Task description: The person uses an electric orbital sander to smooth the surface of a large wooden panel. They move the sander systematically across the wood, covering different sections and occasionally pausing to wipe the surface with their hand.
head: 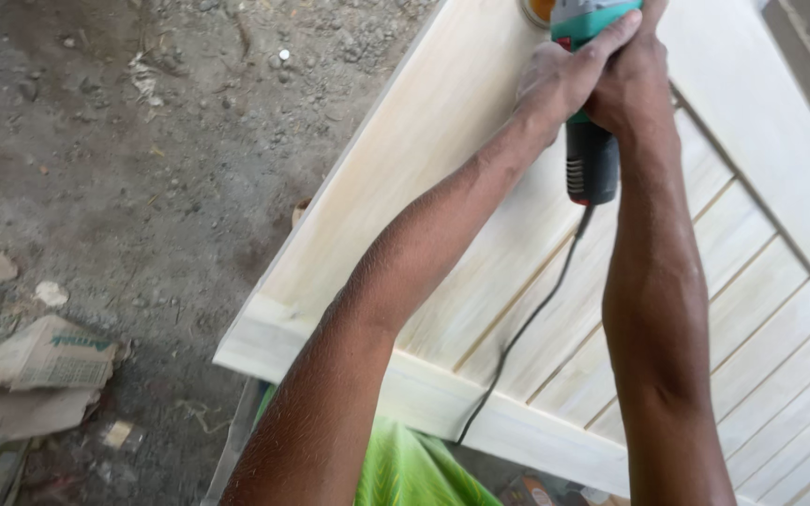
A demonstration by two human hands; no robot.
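A pale wooden door panel (396, 178) with grooved slats lies flat in front of me. Both my arms stretch out over it to a green and black power sander (591, 159) at the top of the view. My left hand (564, 75) wraps over the tool's green head. My right hand (632, 84) grips its body just behind. An orange sanding disc (536, 9) shows at the tool's front, against the wood. The tool's black cord (527, 323) trails back across the slats toward me.
Bare dirt ground with pebbles lies to the left of the door. Crumpled cardboard and paper scraps (39, 370) sit at the lower left. Green cloth (414, 468) shows below the door's near edge.
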